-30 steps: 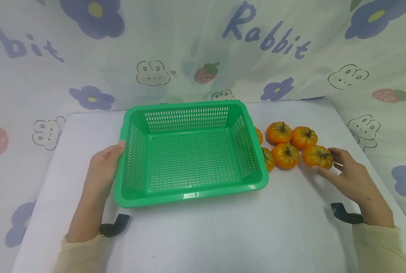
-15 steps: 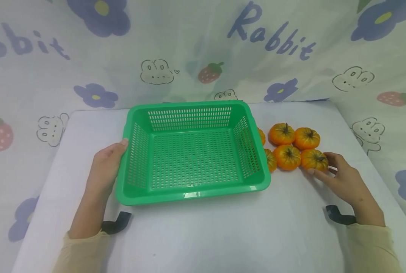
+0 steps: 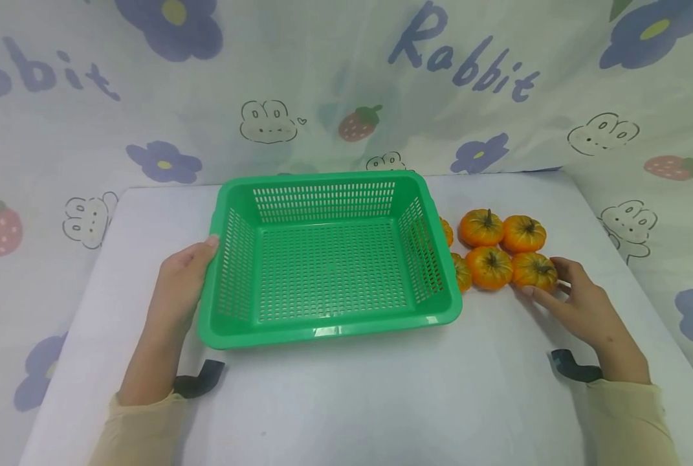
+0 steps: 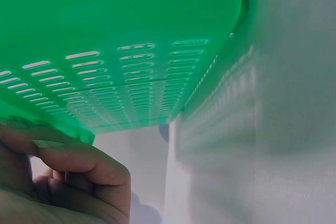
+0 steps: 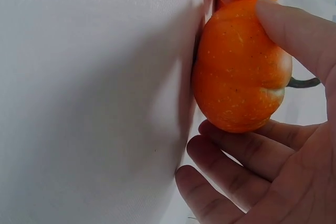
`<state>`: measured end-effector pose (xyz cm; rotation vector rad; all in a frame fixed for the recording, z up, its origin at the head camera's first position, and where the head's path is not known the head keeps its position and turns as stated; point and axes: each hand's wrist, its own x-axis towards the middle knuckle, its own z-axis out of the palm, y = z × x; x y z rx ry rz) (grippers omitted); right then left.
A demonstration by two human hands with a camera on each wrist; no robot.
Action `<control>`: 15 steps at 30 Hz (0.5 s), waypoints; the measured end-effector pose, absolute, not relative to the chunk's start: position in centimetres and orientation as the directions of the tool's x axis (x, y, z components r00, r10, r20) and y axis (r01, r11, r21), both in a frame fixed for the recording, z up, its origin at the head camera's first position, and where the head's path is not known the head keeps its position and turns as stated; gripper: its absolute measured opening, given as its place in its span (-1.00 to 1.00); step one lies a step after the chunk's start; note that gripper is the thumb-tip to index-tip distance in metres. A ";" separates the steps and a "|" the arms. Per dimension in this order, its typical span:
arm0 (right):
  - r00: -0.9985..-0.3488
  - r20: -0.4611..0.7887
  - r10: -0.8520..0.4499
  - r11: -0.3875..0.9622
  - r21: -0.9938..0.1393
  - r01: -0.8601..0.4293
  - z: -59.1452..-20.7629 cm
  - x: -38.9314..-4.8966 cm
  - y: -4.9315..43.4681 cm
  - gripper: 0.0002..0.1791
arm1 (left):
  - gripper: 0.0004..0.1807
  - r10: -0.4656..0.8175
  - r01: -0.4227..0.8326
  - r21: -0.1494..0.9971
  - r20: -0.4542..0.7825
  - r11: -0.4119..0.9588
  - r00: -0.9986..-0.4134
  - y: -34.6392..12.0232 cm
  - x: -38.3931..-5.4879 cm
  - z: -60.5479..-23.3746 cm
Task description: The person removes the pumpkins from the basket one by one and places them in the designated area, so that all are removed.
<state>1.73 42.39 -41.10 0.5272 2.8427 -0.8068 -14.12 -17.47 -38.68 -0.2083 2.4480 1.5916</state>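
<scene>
A green plastic basket (image 3: 330, 327) with slotted walls and nothing inside stands at the middle of the white table. My left hand (image 3: 177, 285) grips its left rim, thumb on top; in the left wrist view curled fingers (image 4: 86, 163) show by the slotted wall. Over on the right, my right hand (image 3: 579, 304) holds a small orange pumpkin (image 3: 534, 270) between thumb and fingers. Seen from the right wrist, the thumb lies on one side of the pumpkin (image 5: 239, 72) and the fingertips touch the opposite side. Its dark stem points toward the palm.
Several more small pumpkins (image 3: 490, 267) sit close together beside the held one. Two of them are partly hidden behind the basket's right wall. A printed cloth (image 3: 323, 84) hangs behind the table. Dark curved pieces (image 3: 576, 367) stick out at both wrists.
My right hand has shifted left with the pumpkin, bringing it up beside its neighbour. The left hand keeps its grip on the basket. The whole head view has shifted slightly.
</scene>
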 end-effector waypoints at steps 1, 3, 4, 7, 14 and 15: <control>-0.928 -0.229 0.293 0.793 -0.484 0.370 -41.1 1.7 42.4 0.18 | -0.18 -0.002 -0.232 0.884 -0.253 0.406 -0.967 -17.5 -14.1 -38.7; -0.927 -0.234 0.292 0.793 -0.483 0.371 -41.2 1.7 42.4 0.19 | -0.19 -0.001 -0.232 0.884 -0.253 0.405 -0.967 -17.5 -14.2 -38.7; -0.926 -0.237 0.292 0.793 -0.481 0.374 -41.2 1.7 42.4 0.20 | -0.19 0.000 -0.231 0.884 -0.253 0.405 -0.967 -17.5 -14.2 -38.7; -0.925 -0.237 0.296 0.796 -0.474 0.376 -41.2 1.8 42.4 0.23 | -0.19 0.001 -0.228 0.885 -0.249 0.407 -0.968 -17.4 -14.2 -38.7; -0.925 -0.243 0.292 0.800 -0.468 0.376 -41.2 1.9 42.4 0.28 | -0.19 0.001 -0.220 0.884 -0.242 0.411 -0.970 -17.4 -14.1 -38.7; -0.923 -0.249 0.292 0.799 -0.467 0.379 -41.1 1.9 42.4 0.29 | -0.19 0.000 -0.221 0.885 -0.242 0.411 -0.970 -17.4 -14.1 -38.7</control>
